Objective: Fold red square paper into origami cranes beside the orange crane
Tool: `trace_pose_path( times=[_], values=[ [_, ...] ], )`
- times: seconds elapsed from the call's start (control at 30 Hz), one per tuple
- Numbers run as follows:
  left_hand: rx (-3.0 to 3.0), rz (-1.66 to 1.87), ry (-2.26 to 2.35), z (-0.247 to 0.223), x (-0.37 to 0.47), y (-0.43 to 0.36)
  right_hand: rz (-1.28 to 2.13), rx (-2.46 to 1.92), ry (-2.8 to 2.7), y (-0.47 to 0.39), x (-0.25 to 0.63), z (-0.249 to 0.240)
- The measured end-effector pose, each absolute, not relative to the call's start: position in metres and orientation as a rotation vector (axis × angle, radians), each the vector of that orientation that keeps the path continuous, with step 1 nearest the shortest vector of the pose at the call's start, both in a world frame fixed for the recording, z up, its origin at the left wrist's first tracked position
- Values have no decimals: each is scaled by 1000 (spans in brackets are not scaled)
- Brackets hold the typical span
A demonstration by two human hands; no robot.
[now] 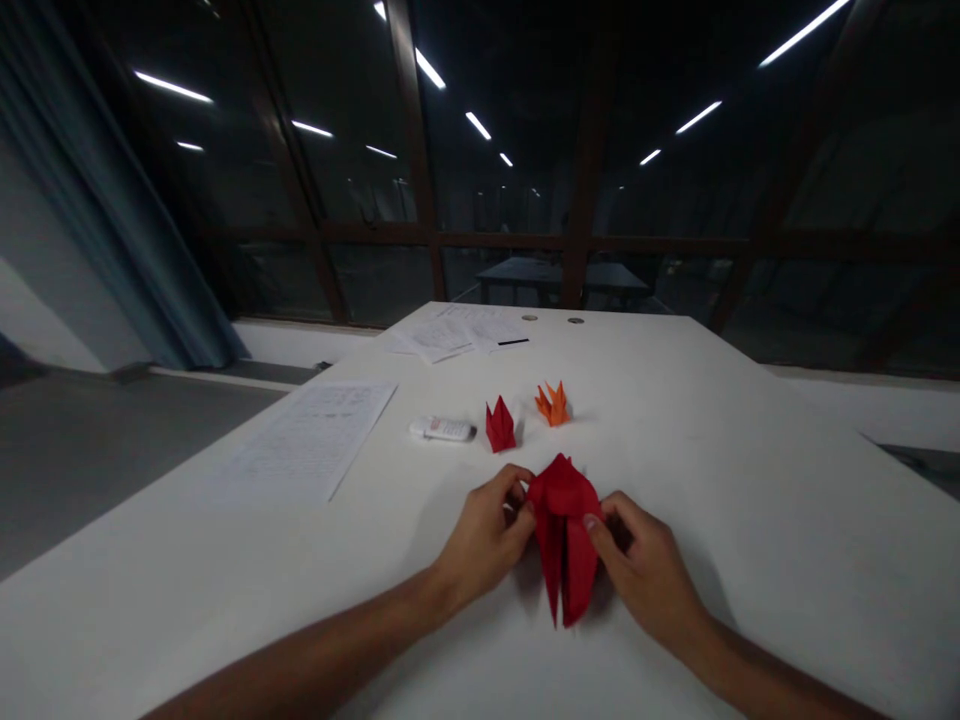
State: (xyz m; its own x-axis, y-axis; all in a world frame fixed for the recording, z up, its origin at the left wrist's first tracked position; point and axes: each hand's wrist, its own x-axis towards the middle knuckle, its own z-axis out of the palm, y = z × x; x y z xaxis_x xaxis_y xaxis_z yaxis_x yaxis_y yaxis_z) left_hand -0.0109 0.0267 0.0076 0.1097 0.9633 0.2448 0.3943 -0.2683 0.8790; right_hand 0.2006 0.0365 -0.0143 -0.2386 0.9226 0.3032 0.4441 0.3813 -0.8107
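Note:
Between my two hands is a large red folded paper (pixel 566 500), with two long flaps that point toward me and a narrow slit between them. My left hand (pixel 491 525) pinches its left edge near the top, thumb on the near side. On the opposite edge, my right hand (pixel 645 560) grips with the thumb pressed on the front and the fingers curled behind. Beyond the hands stand a small red origami piece (pixel 500 425) and a small orange origami piece (pixel 553 403), both with pointed tips.
A white handheld device (pixel 442 429) lies left of the small red piece. Printed sheets (pixel 322 430) rest on the left of the white table (pixel 750 450). More papers (pixel 442 335) and a black pen (pixel 514 342) lie farther back. Dark windows (pixel 510 150) rise behind the table.

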Motion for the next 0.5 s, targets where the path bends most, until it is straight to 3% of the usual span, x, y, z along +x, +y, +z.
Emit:
trace_pose_path(
  times=[0.5],
  values=[
    [1963, 1328, 1417, 10, -18, 26, 617, -1131, -1792, 53, 217, -13]
  ],
)
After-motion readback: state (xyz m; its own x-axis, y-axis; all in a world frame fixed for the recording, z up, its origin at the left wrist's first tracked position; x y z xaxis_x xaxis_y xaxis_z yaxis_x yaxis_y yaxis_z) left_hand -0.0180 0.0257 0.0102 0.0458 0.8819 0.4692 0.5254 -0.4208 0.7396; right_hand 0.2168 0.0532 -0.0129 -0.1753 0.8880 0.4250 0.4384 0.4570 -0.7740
